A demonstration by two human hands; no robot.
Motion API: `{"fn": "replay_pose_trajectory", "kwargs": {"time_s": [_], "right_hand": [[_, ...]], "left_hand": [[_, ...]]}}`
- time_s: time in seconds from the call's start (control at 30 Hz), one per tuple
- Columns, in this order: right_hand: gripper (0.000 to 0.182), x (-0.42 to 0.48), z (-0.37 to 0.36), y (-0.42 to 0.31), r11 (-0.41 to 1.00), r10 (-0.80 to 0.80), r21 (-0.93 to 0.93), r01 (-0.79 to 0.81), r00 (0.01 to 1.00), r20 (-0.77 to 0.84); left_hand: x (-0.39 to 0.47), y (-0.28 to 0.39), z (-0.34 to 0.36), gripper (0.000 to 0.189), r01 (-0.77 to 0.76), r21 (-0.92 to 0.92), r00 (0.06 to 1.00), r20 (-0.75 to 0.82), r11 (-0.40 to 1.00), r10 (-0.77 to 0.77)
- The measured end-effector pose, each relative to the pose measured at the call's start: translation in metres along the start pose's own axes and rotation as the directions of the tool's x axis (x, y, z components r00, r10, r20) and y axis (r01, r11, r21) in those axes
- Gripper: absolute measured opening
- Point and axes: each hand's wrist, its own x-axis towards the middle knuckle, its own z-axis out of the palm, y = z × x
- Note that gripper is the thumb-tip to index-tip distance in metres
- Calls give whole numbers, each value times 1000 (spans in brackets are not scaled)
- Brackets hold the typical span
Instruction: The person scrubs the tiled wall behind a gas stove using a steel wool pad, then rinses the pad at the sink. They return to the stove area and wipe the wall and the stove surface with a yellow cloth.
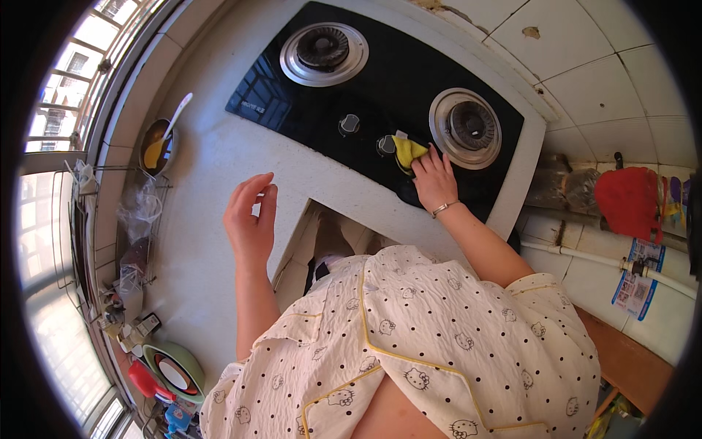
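My right hand (436,181), with a bracelet at the wrist, grips a yellow cloth (408,152) against the black glass top of a two-burner gas stove (395,104). The cloth lies beside the right control knob (386,145) and partly overlaps its edge. Just right of my fingers is the right burner (471,126). My left hand (249,214) hovers over the pale countertop (219,148), fingers loosely curled, thumb apart from them, nothing held. The left knob (349,124) and the left burner (323,49) lie farther off.
A pan (159,147) with a yellow-headed utensil stands by the window at left. Below it, a wire rack (159,230) holds plastic bags. Nested basins (175,373) sit at lower left. A red cloth (628,200) and a white pipe (581,253) are along the right wall.
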Motion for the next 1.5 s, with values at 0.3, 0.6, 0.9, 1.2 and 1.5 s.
{"fn": "replay_pose_trajectory", "kwargs": {"time_s": [0.3, 0.6, 0.9, 1.2, 1.5], "right_hand": [[49, -6, -13, 22, 963, 233, 163, -213, 965, -117], [32, 158, -17, 5, 948, -31, 317, 0, 995, 92], [22, 123, -34, -44, 821, -531, 331, 465, 836, 141], [24, 205, -15, 5, 975, -129, 182, 127, 992, 0], [20, 203, -47, -122, 920, -362, -44, 389, 887, 286]], "left_hand": [[-6, -6, -9, 15, -6, 1, 1000, -23, 1000, 6], [1, -36, -36, 17, 47, 42, 998, -52, 998, -45], [0, -69, -50, 16, 125, -9, 983, -135, 992, -125], [14, -68, -54, 16, 107, -10, 982, -153, 994, -108], [11, -58, -56, 16, 81, -10, 984, -156, 997, -81]]}}
